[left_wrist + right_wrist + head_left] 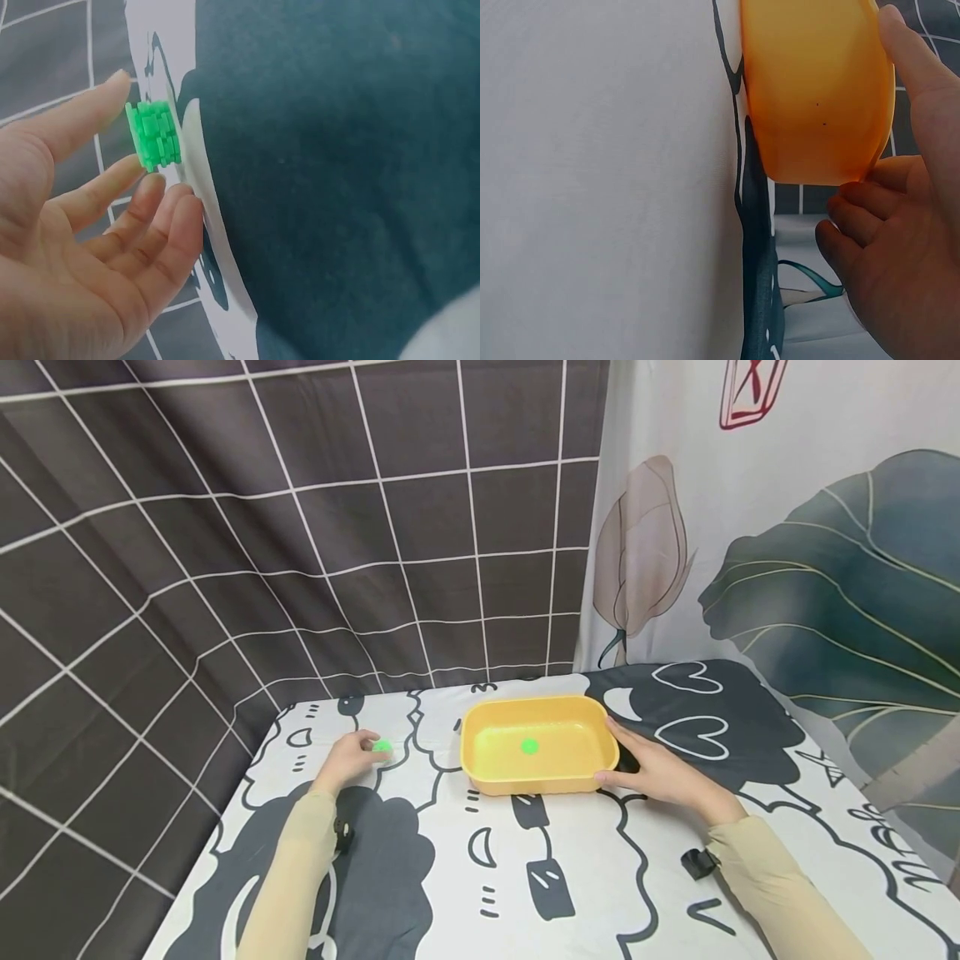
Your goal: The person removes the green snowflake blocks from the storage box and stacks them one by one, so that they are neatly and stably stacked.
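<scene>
My left hand (pixel 351 762) is at the left of the table, beside a small bright green toothed plastic piece (pixel 155 136). In the left wrist view its thumb and fingers are spread around the piece, with the thumb apart from it. Whether the index fingertip touches it, I cannot tell. At the right end of a yellow rectangular plastic basin (pixel 540 783), my right hand (pixel 663 770) holds the wall, thumb at the near corner and fingers at the far one. Inside the basin, on its floor, lies another small green piece (pixel 530 746).
A black-and-white printed cloth (pixel 480 835) covers the table. Behind it hangs a dark grid-patterned curtain (pixel 420 527), with a leaf-and-flower curtain (pixel 757 527) on the right. Each wrist bears a small black device, such as the one on the right wrist (pixel 699 863).
</scene>
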The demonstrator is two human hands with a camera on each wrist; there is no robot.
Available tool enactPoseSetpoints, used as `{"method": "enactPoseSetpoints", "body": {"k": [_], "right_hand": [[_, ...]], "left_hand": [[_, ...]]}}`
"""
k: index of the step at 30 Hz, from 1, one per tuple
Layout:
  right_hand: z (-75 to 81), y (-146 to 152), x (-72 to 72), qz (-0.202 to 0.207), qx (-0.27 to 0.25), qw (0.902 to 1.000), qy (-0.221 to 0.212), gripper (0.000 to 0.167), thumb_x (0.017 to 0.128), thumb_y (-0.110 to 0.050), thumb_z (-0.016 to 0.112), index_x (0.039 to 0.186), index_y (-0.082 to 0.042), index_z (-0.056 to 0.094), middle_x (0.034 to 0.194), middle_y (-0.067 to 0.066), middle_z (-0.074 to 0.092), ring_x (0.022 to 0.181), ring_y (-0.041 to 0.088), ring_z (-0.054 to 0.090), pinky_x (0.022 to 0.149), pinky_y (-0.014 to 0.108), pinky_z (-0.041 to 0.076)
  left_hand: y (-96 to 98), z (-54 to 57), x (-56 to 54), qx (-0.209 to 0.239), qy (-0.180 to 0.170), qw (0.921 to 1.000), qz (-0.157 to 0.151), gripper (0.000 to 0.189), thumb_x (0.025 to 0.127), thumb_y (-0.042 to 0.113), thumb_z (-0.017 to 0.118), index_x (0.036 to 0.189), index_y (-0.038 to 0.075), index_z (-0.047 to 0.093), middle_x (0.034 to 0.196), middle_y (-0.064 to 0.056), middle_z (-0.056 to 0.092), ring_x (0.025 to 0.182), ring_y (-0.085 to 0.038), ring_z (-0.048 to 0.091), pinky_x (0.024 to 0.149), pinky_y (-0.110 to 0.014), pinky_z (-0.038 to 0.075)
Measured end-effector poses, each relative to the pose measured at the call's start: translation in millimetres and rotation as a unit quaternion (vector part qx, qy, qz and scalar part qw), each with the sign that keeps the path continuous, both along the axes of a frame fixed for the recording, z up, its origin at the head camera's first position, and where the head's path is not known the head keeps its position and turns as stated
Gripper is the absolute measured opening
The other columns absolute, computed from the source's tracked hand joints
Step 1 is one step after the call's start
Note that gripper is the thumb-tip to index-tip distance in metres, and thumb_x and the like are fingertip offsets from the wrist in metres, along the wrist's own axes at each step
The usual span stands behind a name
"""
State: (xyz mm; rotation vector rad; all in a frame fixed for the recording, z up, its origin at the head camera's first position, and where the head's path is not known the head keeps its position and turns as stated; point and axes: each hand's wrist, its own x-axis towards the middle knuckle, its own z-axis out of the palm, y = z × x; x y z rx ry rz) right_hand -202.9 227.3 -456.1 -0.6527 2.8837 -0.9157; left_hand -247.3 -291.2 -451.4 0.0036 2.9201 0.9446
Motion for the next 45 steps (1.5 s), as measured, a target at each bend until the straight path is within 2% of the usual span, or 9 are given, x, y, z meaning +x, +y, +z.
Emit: {"method": "enactPoseSetpoints", "body": {"k": [3,13,20,26,32,36,39,45], "right_hand": [[0.6,0,-0.3,-0.001,-0.002,1.0,-0.002,0.106,0.086,-0.061,0.07,0.16,-0.004,0.018,0.162,0.024,0.022,0.146,0.046,0.027,0.114,0.063,0.027],[-1.4,1,-1.5,0.002,-0.008,0.9999,-0.007,0.107,0.086,-0.06,0.071,0.16,-0.004,0.018,0.163,0.024,0.022,0.146,0.046,0.026,0.115,0.062,0.026],[-0.6,1,-1.7,0.005,-0.011,0.9999,-0.004,0.107,0.086,-0.06,0.071,0.16,-0.005,0.018,0.163,0.024,0.021,0.146,0.046,0.026,0.114,0.062,0.027],[-1.4,1,-2.4,0.007,-0.01,0.9999,-0.004,0.107,0.086,-0.061,0.07,0.16,-0.004,0.018,0.163,0.024,0.022,0.146,0.046,0.025,0.114,0.062,0.027],[-2.3,1,-2.0,0.006,-0.008,1.0,0.0,0.107,0.086,-0.061,0.07,0.16,-0.003,0.018,0.162,0.025,0.023,0.146,0.046,0.026,0.114,0.062,0.027],[-2.3,0,-1.1,0.002,-0.001,1.0,0.001,0.107,0.086,-0.061,0.069,0.16,-0.003,0.018,0.162,0.025,0.023,0.146,0.047,0.026,0.114,0.062,0.027],[-2.0,0,-0.5,-0.001,-0.001,1.0,0.0,0.108,0.086,-0.062,0.07,0.16,-0.003,0.018,0.162,0.025,0.022,0.146,0.047,0.026,0.115,0.062,0.026],[-0.8,0,0.6,0.002,-0.001,1.0,0.004,0.107,0.086,-0.06,0.071,0.16,-0.002,0.018,0.162,0.026,0.023,0.145,0.047,0.026,0.114,0.062,0.027]], "left_hand": [[3.0,0.2,0.2,-0.01,0.002,0.9999,-0.006,0.059,0.088,0.028,0.075,0.133,-0.008,0.057,0.122,-0.028,0.061,0.113,-0.043,0.058,0.101,-0.058,0.044],[4.7,-4.1,-0.4,0.0,0.006,0.9999,0.008,0.051,0.088,0.021,0.074,0.129,-0.006,0.06,0.121,-0.025,0.064,0.114,-0.042,0.059,0.102,-0.061,0.044],[4.4,-2.8,-0.9,-0.006,0.008,0.9999,0.009,0.05,0.087,0.021,0.075,0.127,-0.006,0.061,0.118,-0.025,0.064,0.111,-0.041,0.06,0.1,-0.059,0.045],[4.7,-0.5,0.2,-0.013,0.001,0.9999,0.005,0.053,0.088,0.022,0.074,0.131,-0.005,0.059,0.124,-0.027,0.063,0.116,-0.043,0.059,0.102,-0.06,0.044],[9.2,6.2,-2.7,-0.002,0.003,1.0,-0.004,0.052,0.09,0.023,0.071,0.134,-0.001,0.058,0.133,-0.026,0.058,0.122,-0.044,0.055,0.105,-0.061,0.041],[18.9,15.3,-8.3,0.005,-0.002,0.9998,-0.019,0.052,0.091,0.023,0.071,0.136,0.001,0.057,0.136,-0.025,0.056,0.124,-0.044,0.054,0.106,-0.061,0.04],[27.5,23.0,-14.4,0.003,0.001,0.9996,-0.029,0.052,0.091,0.023,0.071,0.136,0.002,0.057,0.137,-0.024,0.057,0.122,-0.043,0.056,0.105,-0.061,0.041],[45.5,39.4,-25.8,0.015,0.031,0.9985,-0.044,0.049,0.09,0.021,0.072,0.133,0.001,0.061,0.132,-0.023,0.06,0.112,-0.038,0.061,0.099,-0.055,0.047]]}}
